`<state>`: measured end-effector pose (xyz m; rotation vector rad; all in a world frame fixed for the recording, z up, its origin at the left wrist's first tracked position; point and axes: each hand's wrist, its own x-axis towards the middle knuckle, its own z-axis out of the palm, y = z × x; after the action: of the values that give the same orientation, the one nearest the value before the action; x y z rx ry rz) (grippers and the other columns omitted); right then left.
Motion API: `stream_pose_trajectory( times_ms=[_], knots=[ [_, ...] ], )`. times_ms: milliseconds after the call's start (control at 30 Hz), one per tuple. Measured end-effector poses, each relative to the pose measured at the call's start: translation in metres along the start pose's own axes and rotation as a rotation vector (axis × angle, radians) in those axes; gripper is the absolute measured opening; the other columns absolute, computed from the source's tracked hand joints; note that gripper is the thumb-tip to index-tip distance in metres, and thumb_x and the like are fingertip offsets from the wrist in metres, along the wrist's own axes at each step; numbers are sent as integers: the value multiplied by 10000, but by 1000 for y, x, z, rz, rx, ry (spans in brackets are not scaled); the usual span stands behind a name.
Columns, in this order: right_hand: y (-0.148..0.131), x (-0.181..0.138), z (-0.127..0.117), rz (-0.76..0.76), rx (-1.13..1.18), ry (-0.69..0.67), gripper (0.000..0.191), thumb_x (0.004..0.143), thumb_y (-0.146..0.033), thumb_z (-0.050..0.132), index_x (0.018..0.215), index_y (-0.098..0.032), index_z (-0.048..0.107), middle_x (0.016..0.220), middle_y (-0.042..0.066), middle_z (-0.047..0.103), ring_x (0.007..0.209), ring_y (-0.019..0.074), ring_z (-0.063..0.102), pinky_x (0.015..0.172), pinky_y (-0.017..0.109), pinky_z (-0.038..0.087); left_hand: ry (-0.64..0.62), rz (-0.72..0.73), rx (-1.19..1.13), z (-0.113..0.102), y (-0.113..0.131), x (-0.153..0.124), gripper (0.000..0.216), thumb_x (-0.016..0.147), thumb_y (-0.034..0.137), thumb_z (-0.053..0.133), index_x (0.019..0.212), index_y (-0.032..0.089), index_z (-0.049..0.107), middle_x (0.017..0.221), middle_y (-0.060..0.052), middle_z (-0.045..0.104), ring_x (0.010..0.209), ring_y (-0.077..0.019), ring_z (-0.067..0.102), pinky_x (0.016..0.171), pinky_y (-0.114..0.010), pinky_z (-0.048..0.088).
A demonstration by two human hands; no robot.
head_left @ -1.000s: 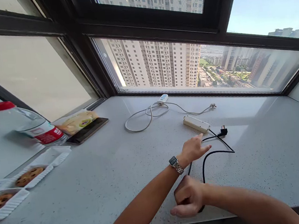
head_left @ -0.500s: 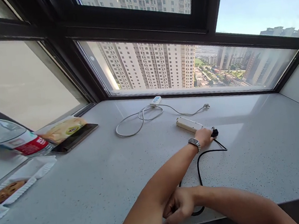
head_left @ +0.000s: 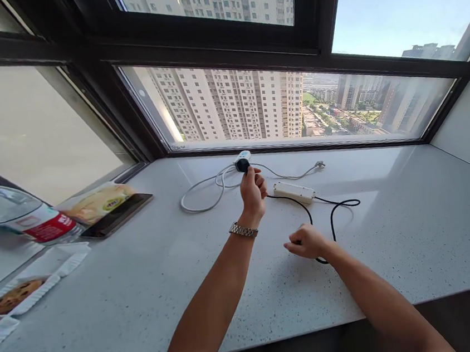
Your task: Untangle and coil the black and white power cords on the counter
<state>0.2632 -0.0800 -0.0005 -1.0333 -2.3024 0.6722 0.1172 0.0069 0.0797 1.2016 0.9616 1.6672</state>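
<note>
My left hand (head_left: 252, 190), a metal watch on its wrist, is closed round a black plug (head_left: 242, 165) and holds it right at the small white socket block (head_left: 243, 156) by the window. The black cable (head_left: 335, 206) runs from the plug across the grey counter (head_left: 154, 285) to my right hand (head_left: 307, 242). That hand rests on the counter, fingers curled on the cable. A cream power strip (head_left: 294, 191) lies between the two hands. The white cord (head_left: 203, 193) of the socket block loops to the left.
At the left stand a water bottle with a red label (head_left: 25, 220), a yellow snack packet (head_left: 97, 201) on a dark tablet (head_left: 117, 215), and white trays with cookies (head_left: 18, 293). The window frame (head_left: 282, 144) bounds the counter at the back; its front edge runs near me.
My left hand picked up the black plug near the cream strip and carried it back and left to the white socket block. My right hand moved forward along the black cable.
</note>
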Motion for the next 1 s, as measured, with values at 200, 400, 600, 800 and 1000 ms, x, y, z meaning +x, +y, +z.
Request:
stream_pose_trajectory(
  times_ms=[200, 400, 600, 800, 1000],
  knots=[
    [34, 12, -13, 104, -259, 322, 454, 858, -368, 376, 471, -200, 209, 434, -46, 226, 431, 76, 188, 470, 252, 173, -89, 172, 533, -44, -34, -43, 301, 828, 483, 455, 730, 200, 482, 464, 68, 333, 399, -95, 323, 441, -233, 223],
    [34, 4, -14, 107, -307, 394, 376, 870, -434, 457, 599, -178, 510, 635, 12, 518, 556, 100, 419, 534, 229, 258, -197, 252, 1059, -54, -56, -49, 261, 798, 359, 482, 732, 156, 633, 473, -19, 519, 485, -164, 521, 517, -258, 275],
    [47, -13, -31, 457, -314, 554, 323, 885, -428, 475, 701, -179, 567, 748, 33, 585, 709, 148, 518, 604, 238, 326, -375, 99, 1307, -50, -45, -55, 233, 793, 301, 516, 831, 170, 705, 741, -117, 711, 717, -245, 657, 558, -270, 334],
    [35, -17, -38, 625, -376, 312, 413, 887, -486, 468, 633, -184, 592, 685, 44, 620, 616, 144, 515, 538, 252, 273, -445, 31, 1371, -40, -41, -62, 239, 803, 301, 522, 898, 206, 720, 826, -117, 729, 792, -270, 673, 586, -286, 378],
    [12, -22, -48, 577, -382, -46, 458, 672, -660, 657, 630, -205, 621, 652, 24, 641, 586, 145, 526, 507, 247, 254, -399, 75, 1455, -44, -45, -47, 259, 800, 330, 521, 905, 198, 718, 821, -135, 719, 787, -300, 667, 581, -302, 383]
  ],
)
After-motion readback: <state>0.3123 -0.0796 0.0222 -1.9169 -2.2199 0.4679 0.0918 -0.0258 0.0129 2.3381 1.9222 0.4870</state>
